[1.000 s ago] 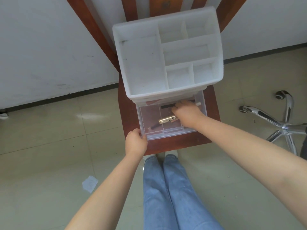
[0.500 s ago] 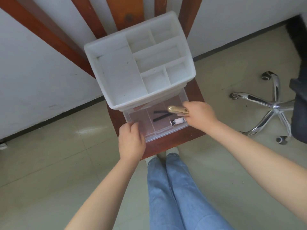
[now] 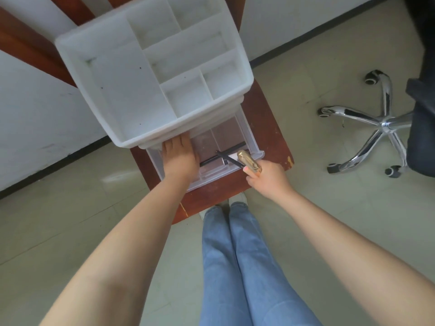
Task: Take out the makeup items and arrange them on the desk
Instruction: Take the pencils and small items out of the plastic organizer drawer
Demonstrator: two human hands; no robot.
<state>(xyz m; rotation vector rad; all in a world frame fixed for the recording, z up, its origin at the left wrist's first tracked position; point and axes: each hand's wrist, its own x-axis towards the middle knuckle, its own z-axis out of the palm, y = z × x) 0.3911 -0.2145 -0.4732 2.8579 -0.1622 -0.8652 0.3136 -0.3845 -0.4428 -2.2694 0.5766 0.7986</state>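
Note:
A white compartment organizer (image 3: 131, 90) stands on a brown wooden seat (image 3: 268, 123). Its clear bottom drawer (image 3: 213, 178) is pulled out toward me. My left hand (image 3: 180, 158) lies inside the drawer's left part with the fingers straight; their tips are hidden under the organizer's front edge. At the drawer's right front corner my right hand (image 3: 268, 180) grips a gold tube (image 3: 247, 160), and a thin black pencil (image 3: 229, 159) sticks out from the same grip. A second black stick (image 3: 231, 148) and a small white item (image 3: 233, 156) lie in the drawer.
The chrome five-star base of an office chair (image 3: 381, 123) stands on the tiled floor to the right, its dark seat (image 3: 421, 128) at the frame's edge. My legs in blue jeans (image 3: 235, 255) are just in front of the wooden seat. A white wall runs behind.
My left hand left the drawer's front corner and went into the drawer. My right hand lifted the gold tube and a black pencil out toward the drawer's right front corner.

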